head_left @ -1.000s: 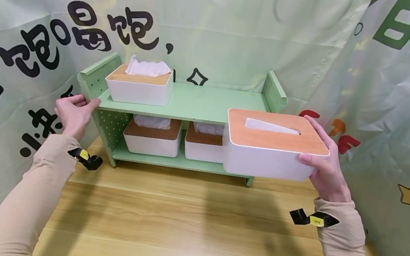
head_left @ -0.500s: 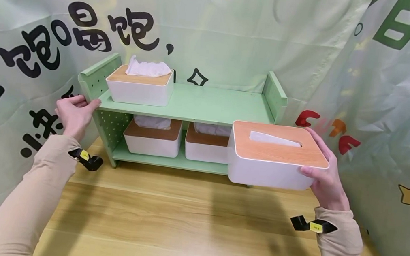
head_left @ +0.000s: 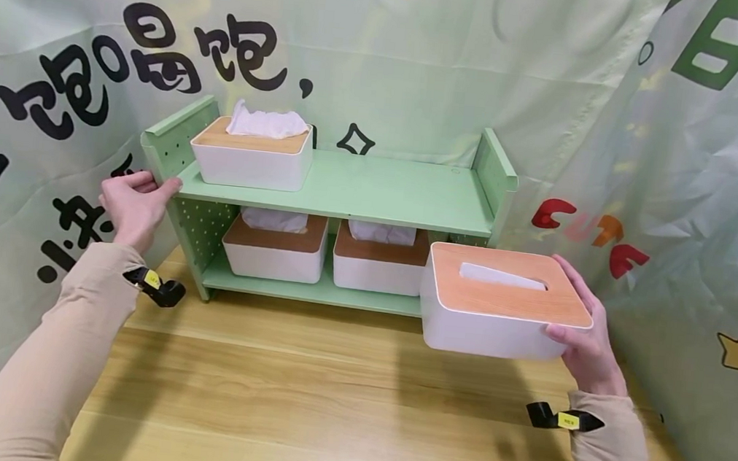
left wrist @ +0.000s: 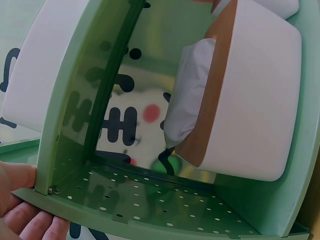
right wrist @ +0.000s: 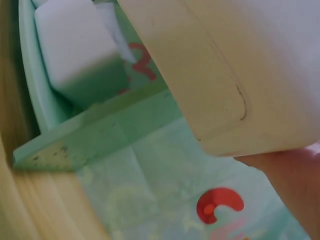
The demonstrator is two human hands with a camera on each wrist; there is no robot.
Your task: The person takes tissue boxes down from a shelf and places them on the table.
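My right hand (head_left: 591, 345) grips the right end of a white tissue box (head_left: 491, 335) with a wood-look lid, thumb on its front. The box is held in the air in front of the shelf's lower right end; its underside faces the right wrist view. Pale tissue shows in the lid's slot. My left hand (head_left: 135, 206) pinches the left side panel of a two-tier green shelf (head_left: 399, 189), thumb and fingers on opposite faces of the edge. In the left wrist view the fingers (left wrist: 32, 220) lie along the outside of the perforated panel.
Another tissue box (head_left: 252, 169), tissue sticking up, stands at the upper tier's left. Two similar ones, a left box (head_left: 274, 262) and a middle box (head_left: 374, 276), stand on the lower tier. A printed curtain (head_left: 383, 63) hangs close behind the shelf. Below lies the wooden tabletop (head_left: 301, 400).
My right hand has brought the tissue box down and slightly to the right, uncovering more of the middle box on the lower tier. The left hand stays on the shelf panel.
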